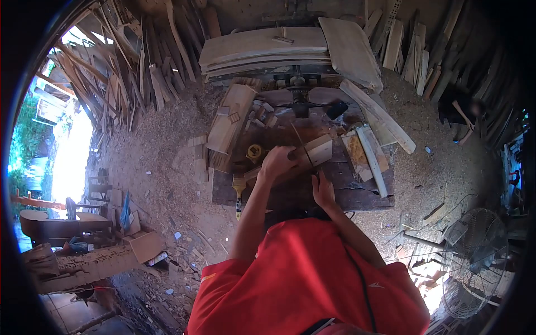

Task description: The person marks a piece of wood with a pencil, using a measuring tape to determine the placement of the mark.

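Observation:
A short wooden board lies slantwise across the dark workbench in front of me. My left hand is closed over this board, pressing on its left part. In my right hand is the dark handle of a thin handsaw. Its narrow blade points away from me and crosses the board just right of my left hand. A yellow tape measure sits left of the board. Nearer me, a paintbrush with pale bristles rests at the bench's left edge.
Planks and small offcuts lie on the bench's left; long strips lie on its right. Wide boards are stacked at the far side. A wire fan stands at right. A person is at far right.

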